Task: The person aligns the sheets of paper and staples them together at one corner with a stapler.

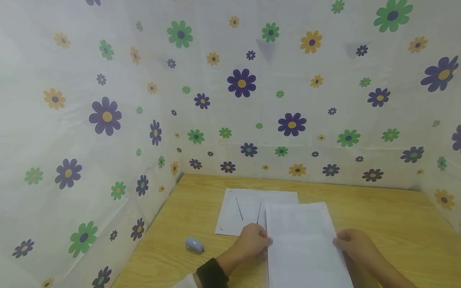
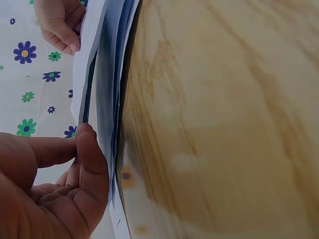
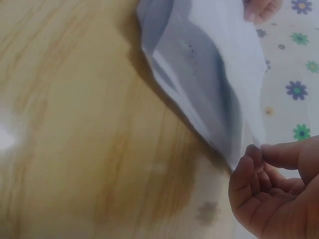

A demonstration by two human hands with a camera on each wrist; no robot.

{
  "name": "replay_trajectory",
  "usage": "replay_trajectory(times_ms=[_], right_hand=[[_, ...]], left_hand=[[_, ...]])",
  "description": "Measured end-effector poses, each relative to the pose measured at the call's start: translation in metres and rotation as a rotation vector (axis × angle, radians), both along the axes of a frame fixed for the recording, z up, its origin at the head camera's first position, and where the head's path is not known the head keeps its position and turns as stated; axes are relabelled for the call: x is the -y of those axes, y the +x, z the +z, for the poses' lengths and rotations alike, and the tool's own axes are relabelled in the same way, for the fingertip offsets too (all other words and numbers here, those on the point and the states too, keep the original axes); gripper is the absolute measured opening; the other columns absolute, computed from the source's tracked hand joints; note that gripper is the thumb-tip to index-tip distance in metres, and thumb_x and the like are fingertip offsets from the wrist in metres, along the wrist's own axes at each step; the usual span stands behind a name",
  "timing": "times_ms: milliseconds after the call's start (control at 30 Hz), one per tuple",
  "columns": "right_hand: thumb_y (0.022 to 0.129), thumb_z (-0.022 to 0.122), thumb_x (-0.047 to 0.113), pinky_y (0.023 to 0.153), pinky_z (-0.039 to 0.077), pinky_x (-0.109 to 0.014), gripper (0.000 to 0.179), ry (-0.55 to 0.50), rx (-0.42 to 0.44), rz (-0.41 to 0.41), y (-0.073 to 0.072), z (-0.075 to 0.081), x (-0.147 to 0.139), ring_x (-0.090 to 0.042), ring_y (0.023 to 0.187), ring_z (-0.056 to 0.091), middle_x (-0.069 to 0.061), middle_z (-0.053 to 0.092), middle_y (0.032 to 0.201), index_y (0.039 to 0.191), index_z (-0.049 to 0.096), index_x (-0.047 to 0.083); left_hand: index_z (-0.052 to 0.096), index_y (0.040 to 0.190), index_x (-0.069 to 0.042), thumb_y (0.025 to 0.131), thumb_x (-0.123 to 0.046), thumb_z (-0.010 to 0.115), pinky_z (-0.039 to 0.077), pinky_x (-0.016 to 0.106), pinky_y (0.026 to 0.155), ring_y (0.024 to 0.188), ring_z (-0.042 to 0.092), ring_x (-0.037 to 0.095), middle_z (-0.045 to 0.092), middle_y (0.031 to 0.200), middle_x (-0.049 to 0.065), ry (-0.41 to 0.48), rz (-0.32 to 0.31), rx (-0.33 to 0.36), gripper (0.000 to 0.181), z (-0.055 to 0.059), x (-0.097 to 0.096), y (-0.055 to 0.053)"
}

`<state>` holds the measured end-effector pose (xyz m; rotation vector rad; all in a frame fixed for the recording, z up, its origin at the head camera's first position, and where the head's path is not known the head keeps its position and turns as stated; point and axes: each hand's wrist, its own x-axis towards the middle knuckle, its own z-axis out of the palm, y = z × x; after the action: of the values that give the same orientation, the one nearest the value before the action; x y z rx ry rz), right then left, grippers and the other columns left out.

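Observation:
Several white paper sheets (image 1: 299, 244) are held up between both hands near the table's front edge. My left hand (image 1: 253, 242) pinches their left edge between thumb and fingers. On the opposite edge, my right hand (image 1: 354, 244) pinches the paper the same way. In the left wrist view the sheets (image 2: 112, 64) fan apart below the pinched top layer. The right wrist view has the lower sheets (image 3: 194, 74) sagging and bowed away from the top one, close over the wood.
Behind the held sheets, a white paper (image 1: 234, 212) lies flat with two thin dark sticks (image 1: 239, 209) on it. A small blue-grey stapler (image 1: 195, 245) rests left of my left hand. Flower-printed sheeting (image 1: 216, 116) encloses the wooden table (image 1: 396, 224) at the back and sides.

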<state>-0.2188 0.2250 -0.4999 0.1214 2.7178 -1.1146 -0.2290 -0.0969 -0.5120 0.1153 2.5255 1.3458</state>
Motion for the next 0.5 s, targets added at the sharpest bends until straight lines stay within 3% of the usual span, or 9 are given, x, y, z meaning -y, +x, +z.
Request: replay_trajectory(times_ms=[233,500], right_hand=[[0.094,0.071,0.023,0.074,0.059,-0.043,0.037,0.053,0.073,-0.023,-0.0040,-0.0081,0.0026,-0.024,0.086,0.068,-0.013,0.072,0.096,0.110,0.067,-0.011],[0.093,0.070,0.022,0.066,0.057,-0.036,0.036,0.065,0.044,0.011,-0.0014,-0.0095,0.0053,-0.017,0.076,0.064,-0.006,0.070,0.088,0.110,0.067,-0.010]], left_hand=[[0.069,0.073,-0.007,0.090,-0.011,0.076,0.051,0.027,0.047,0.049,0.062,0.015,0.063,0.059,0.004,-0.021,-0.019,-0.037,0.019,-0.0038,-0.0008,0.0005],[0.068,0.073,-0.006,0.091,-0.011,0.074,0.052,0.027,0.046,0.048,0.062,0.016,0.063,0.060,0.005,-0.040,-0.006,-0.038,0.019,-0.0036,-0.0010,-0.0002]])
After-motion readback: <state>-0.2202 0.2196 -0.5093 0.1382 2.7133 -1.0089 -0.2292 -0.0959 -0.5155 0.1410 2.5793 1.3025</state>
